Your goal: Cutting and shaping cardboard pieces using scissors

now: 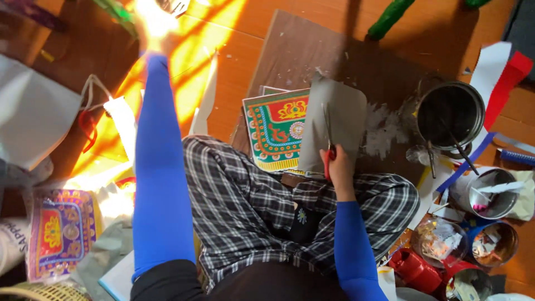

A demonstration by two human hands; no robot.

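At the far left of the floor (234, 61), beside a patterned packet (58, 231), the blue-sleeved left hand (151, 22) stretches out into a glare of sunlight; whether it is open or holding anything cannot be told. Toward the middle, a colourful ornamental print (277, 129) lies on a brown board (312, 50) in front of the person's checked lap. Over its right edge stands a grey sheet of card (341, 120), its long axis running away from the person, curled slightly. It looks light, thin and bendable, best gripped at a free edge. The right hand (337, 167) is closed around red-handled scissors (329, 146), blades pointing away up the card. Further right sit a dark metal pot (450, 114) and several tins.
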